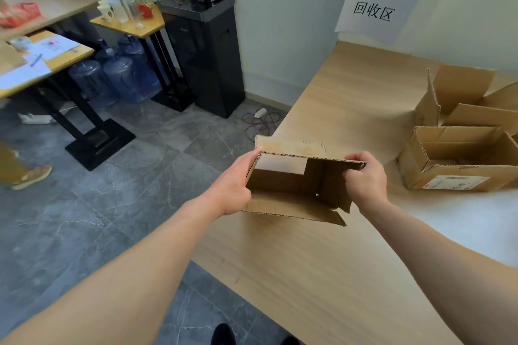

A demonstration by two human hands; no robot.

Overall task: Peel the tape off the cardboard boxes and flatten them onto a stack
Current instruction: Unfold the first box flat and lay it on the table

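Head view.
- My left hand (235, 185) clasps left wall of small cardboard box (291, 185). Thumb on upper corner, fingers hidden behind cardboard.
- My right hand (364, 179) grips right wall, fingers curled round its edge.
- Box held open end toward me, above wooden table (322, 274) left edge, flaps loose.
- Labelled box (459, 159) on table right side, cut by frame. Label print too small to read.
- Paper sign (372, 11) on wall beyond table far end reads "回收区".
- Bare tabletop runs toward table near edge.
- Tangled cable (260, 123) on floor left of table.
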